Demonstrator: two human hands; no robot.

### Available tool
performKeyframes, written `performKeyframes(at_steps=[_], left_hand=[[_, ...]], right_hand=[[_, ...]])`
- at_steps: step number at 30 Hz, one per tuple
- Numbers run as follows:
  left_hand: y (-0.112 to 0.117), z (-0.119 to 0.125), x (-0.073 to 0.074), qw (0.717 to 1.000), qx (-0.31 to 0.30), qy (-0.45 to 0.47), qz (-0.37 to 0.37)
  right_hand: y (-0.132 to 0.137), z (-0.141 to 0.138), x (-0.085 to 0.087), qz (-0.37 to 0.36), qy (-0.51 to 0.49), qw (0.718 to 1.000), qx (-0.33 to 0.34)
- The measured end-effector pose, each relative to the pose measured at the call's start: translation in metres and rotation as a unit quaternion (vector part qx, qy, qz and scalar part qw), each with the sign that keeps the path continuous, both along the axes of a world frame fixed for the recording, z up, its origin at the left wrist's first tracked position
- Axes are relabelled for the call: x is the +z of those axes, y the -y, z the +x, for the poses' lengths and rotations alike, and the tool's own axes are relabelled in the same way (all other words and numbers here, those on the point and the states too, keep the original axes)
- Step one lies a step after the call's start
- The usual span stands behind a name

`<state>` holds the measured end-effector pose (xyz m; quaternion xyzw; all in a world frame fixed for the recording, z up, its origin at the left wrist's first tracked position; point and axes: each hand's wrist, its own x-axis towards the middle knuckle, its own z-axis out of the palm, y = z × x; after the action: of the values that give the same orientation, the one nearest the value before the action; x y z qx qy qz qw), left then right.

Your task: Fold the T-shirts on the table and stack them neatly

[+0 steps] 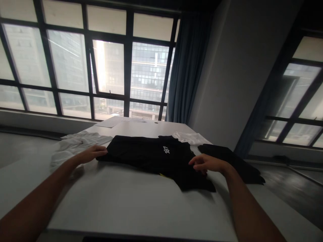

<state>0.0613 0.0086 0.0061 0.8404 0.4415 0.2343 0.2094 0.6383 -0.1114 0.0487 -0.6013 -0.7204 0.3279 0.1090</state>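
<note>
Lying across white table (141, 205) — black shirt (146, 153); windows (111, 67) beyond — left hand (91, 154), right hand (209, 163): grip unclear.

On the table (141, 208), the shirt (146, 153) lies between cloth (73, 144) at left and garments (234, 163) at right.

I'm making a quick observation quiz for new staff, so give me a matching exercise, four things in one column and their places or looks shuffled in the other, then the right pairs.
Things:
1. Shirt
2. Curtain
3. Left hand
4. Right hand

Places or looks:
A. At the end of the shirt nearer the lettering
B. Blue, hanging beside the window
C. At the end of the shirt farther from the lettering
D. Black, lying on the table

Right pairs: 1-D, 2-B, 3-C, 4-A.
</note>
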Motion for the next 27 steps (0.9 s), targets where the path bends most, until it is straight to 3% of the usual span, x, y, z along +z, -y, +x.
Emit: performKeyframes(at_steps=[5, 9, 14, 17, 21, 24, 27], left_hand=[[0.002, 0.020, -0.009, 1.000, -0.010, -0.022, 0.013], [0.002, 0.037, -0.026, 0.996, -0.011, -0.073, 0.046], [0.000, 0.026, -0.032, 0.980, -0.031, -0.194, -0.038], [-0.001, 0.014, -0.027, 0.975, -0.052, -0.209, -0.045], [-0.006, 0.018, -0.030, 0.983, -0.020, -0.181, 0.024], [-0.008, 0.024, -0.036, 0.982, 0.004, -0.185, 0.020], [-0.006, 0.021, -0.033, 0.976, -0.011, -0.215, -0.024]], right_hand=[[-0.035, -0.001, -0.040, 0.172, 0.065, 0.981, -0.067], [-0.048, 0.001, -0.061, 0.140, 0.114, 0.982, -0.062], [-0.039, 0.004, -0.048, 0.050, 0.153, 0.984, -0.074], [-0.035, 0.002, -0.038, 0.061, 0.141, 0.986, -0.071], [-0.036, -0.002, -0.044, 0.132, 0.138, 0.979, -0.067], [-0.035, 0.000, -0.050, 0.071, 0.151, 0.983, -0.070], [-0.033, 0.003, -0.046, 0.040, 0.164, 0.982, -0.083]])
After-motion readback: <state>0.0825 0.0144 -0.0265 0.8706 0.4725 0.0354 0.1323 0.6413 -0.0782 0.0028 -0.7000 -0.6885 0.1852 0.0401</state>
